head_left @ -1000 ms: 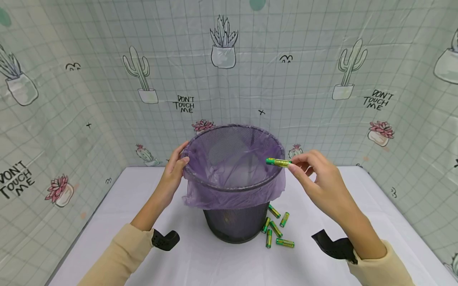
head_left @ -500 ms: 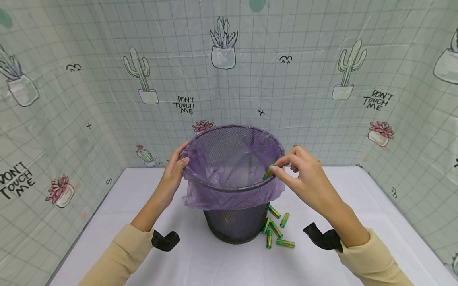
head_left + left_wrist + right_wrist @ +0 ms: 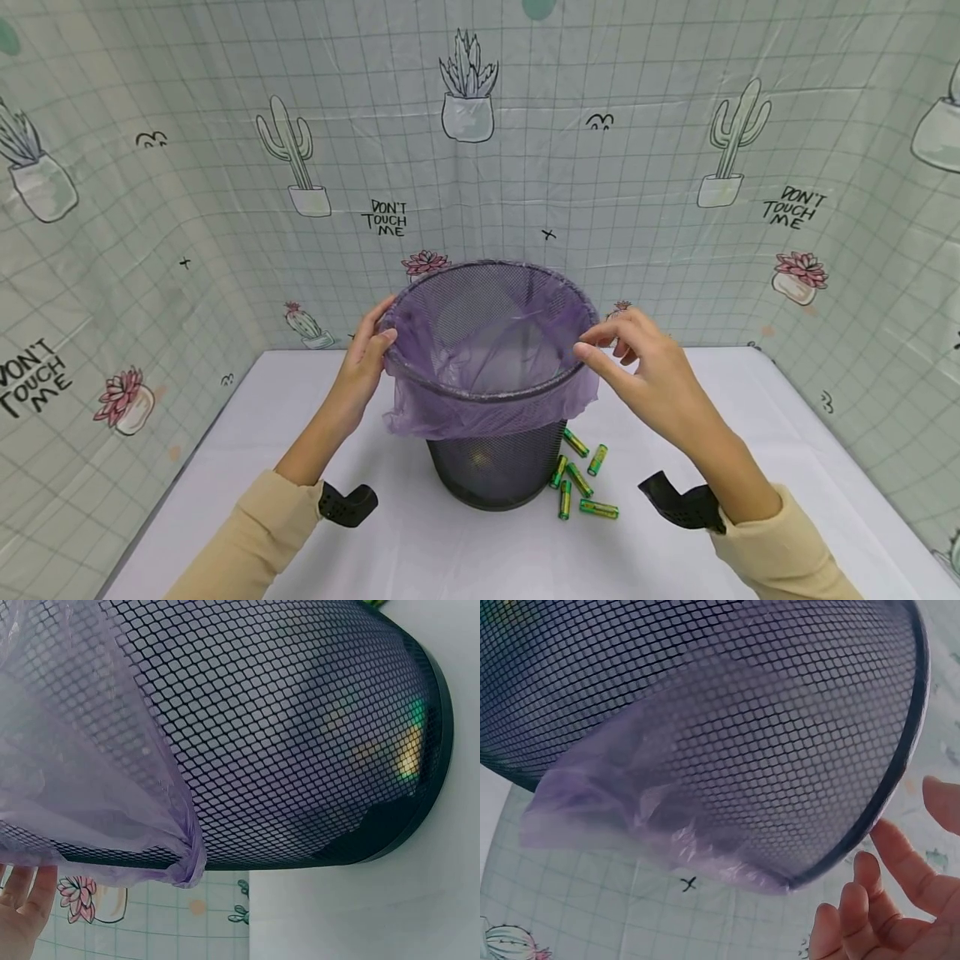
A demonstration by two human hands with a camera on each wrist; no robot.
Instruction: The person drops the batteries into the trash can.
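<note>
A black mesh wastebasket (image 3: 495,479) with a purple bin liner (image 3: 480,419) folded over its rim stands upright on the table. My left hand (image 3: 363,357) grips the rim at its left side, thumb over the edge. At the right side, my right hand (image 3: 651,371) hovers by the rim, thumb and forefinger parted with nothing between them in the right wrist view. Through the mesh, the left wrist view shows blurred green and yellow batteries (image 3: 409,754) at the bottom of the basket. Several green-and-yellow batteries (image 3: 598,509) lie loose at its right foot.
White cloth covers the table (image 3: 300,550). Around it hangs a grid-patterned curtain (image 3: 652,192) printed with cacti and lettering, close behind the wastebasket. Each wrist wears a black strap piece (image 3: 348,505).
My right hand brought a battery leftward over the rim, tipped it down and let it go; the battery is gone from the fingers. My left hand stayed on the rim.
</note>
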